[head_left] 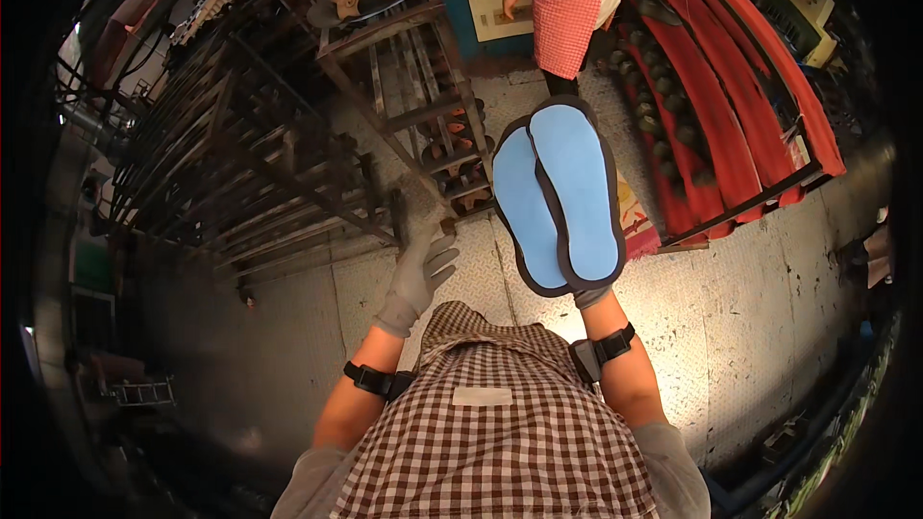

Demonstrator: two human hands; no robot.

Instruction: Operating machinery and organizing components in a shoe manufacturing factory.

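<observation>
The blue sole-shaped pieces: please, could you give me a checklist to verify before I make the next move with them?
1. Pieces kept together: ok; the two blue sole-shaped pieces overlap, the right one on top.
2. Right hand supporting them: ok; the gloved right hand shows at their lower end.
3. Firm grip: cannot tell; the pieces hide its fingers.
4. Left hand free: ok; the gloved left hand is open, nothing seen in it.
5. Undersides undamaged: cannot tell; they face away.
6. Co-worker apart: ok; the person in the red checked apron stands beyond the pieces.

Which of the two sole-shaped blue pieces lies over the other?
The right piece: its blue face shows whole, and its dark edge covers part of the left piece.
</observation>
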